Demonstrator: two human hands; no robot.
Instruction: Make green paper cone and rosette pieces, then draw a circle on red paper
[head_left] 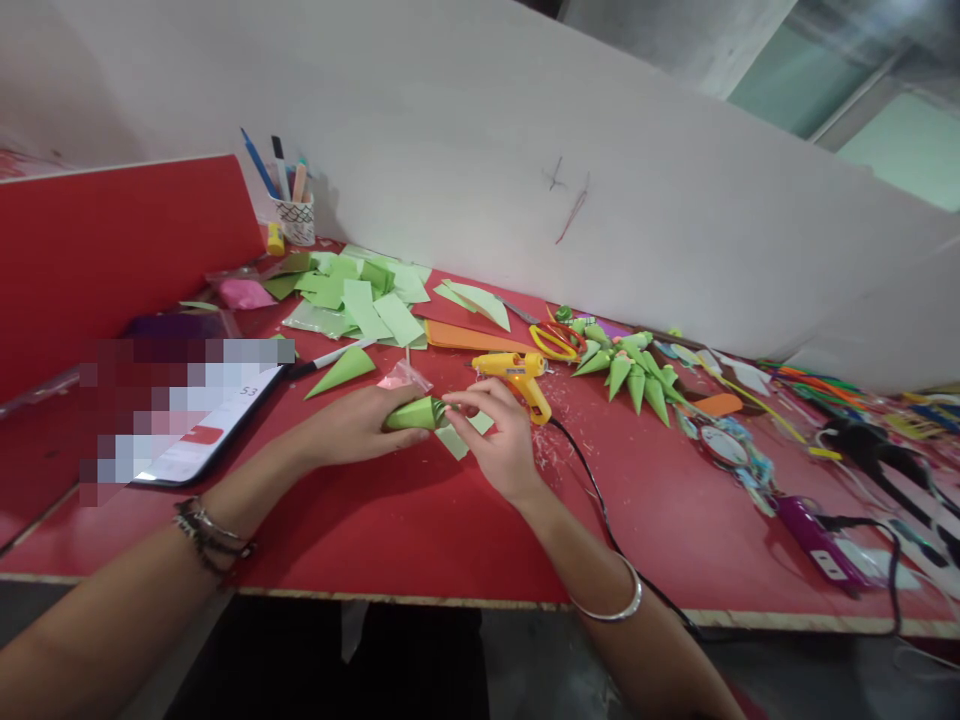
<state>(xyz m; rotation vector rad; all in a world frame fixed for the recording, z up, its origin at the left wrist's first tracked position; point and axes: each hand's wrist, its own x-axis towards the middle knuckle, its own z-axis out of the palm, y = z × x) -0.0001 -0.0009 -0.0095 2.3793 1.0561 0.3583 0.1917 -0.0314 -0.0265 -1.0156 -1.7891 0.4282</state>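
A green paper cone (411,414) lies sideways between my hands, over the front middle of the table. My left hand (356,425) grips it with the thumb along its near side. At the cone's right end, the fingers of my right hand (496,435) are pinched together at the rolled paper edge. A pale green paper piece (453,442) shows just under my right fingers. Behind my left hand rests another green cone (343,372). The yellow glue gun (511,366) lies on its side just beyond my right hand.
Loose green paper strips (364,305) are heaped at the back left, near a pen cup (295,218). A phone (217,430) stands at left. Behind the glue gun are yellow-handled scissors (555,342) and joined green cones (637,375). A purple power strip (821,540) sits at right.
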